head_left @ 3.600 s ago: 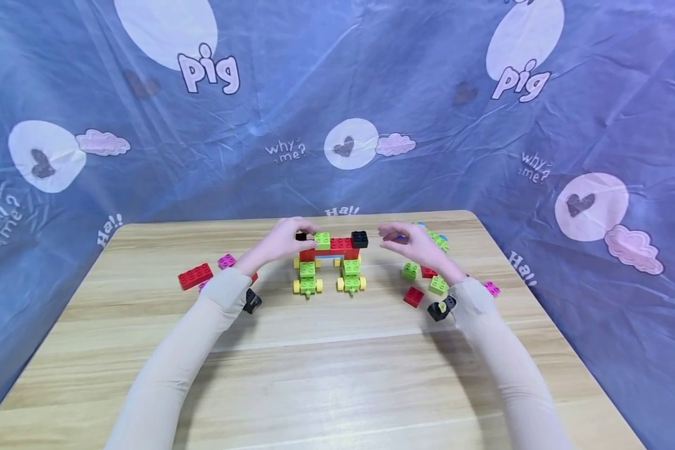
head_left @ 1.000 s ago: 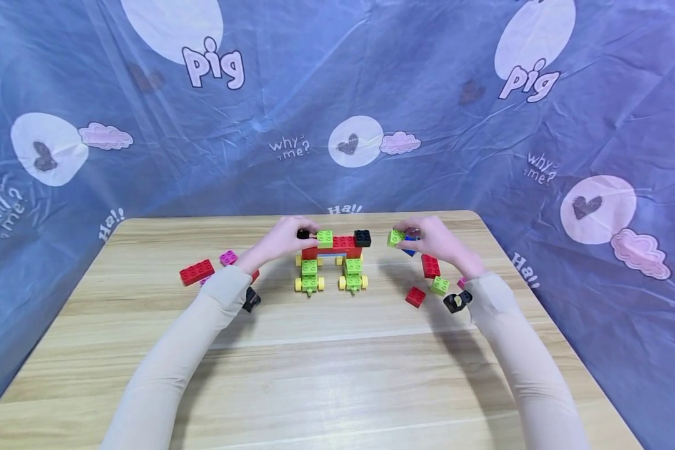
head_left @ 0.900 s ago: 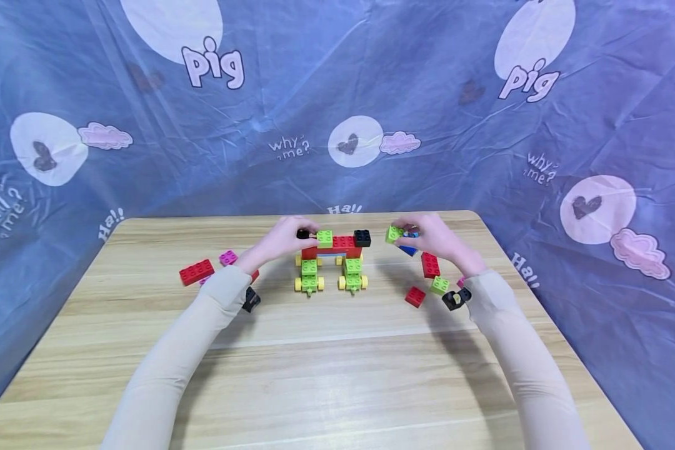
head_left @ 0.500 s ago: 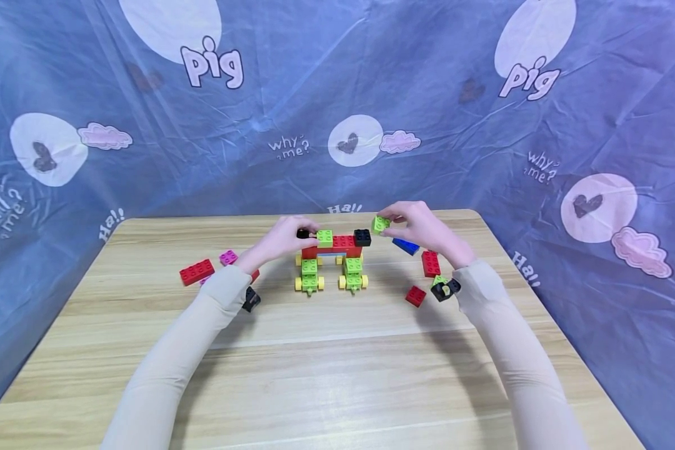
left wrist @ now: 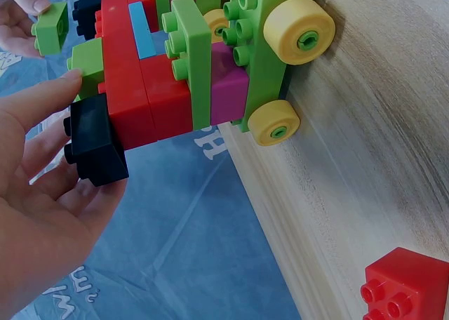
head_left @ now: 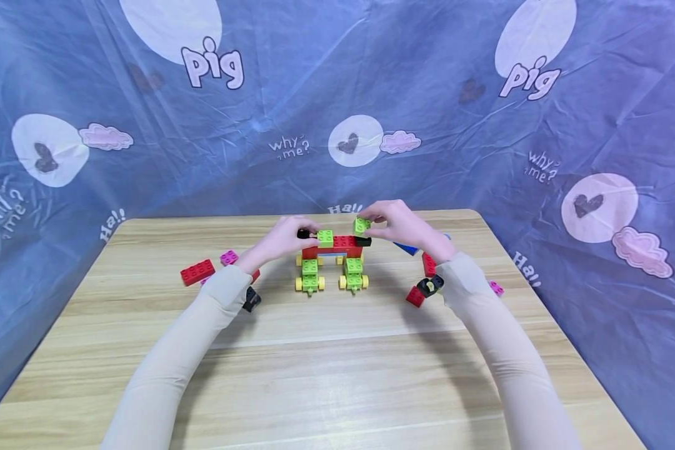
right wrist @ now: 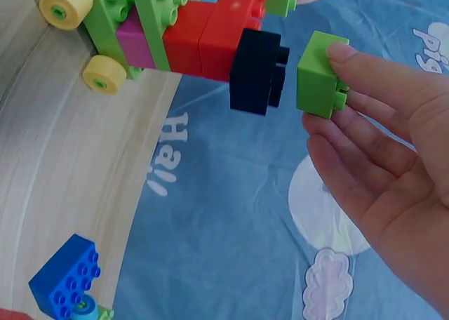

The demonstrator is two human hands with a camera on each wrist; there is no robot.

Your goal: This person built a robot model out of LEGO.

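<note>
A wheeled toy brick vehicle (head_left: 343, 243) stands on the table, built of red, green, purple and blue pieces with yellow wheels. My left hand (head_left: 284, 239) grips its left end, fingers round a black brick (left wrist: 97, 139) and thumb against a green brick (left wrist: 88, 67) on top. Between thumb and fingers, my right hand (head_left: 399, 223) pinches another green brick (right wrist: 321, 74). That brick is just above the right black brick (right wrist: 256, 71), with a small gap between them in the right wrist view.
On the left lie a long red brick (head_left: 197, 272) and a magenta brick (head_left: 229, 257). To the right are a blue brick (head_left: 406, 248), red bricks (head_left: 415, 296) and a magenta brick (head_left: 496, 288). A printed blue cloth (head_left: 292, 94) hangs behind the table (head_left: 315, 375).
Empty at first, my right hand has picked up a green brick from the right side and carried it left, over the vehicle's right black brick. My left hand keeps its hold.
</note>
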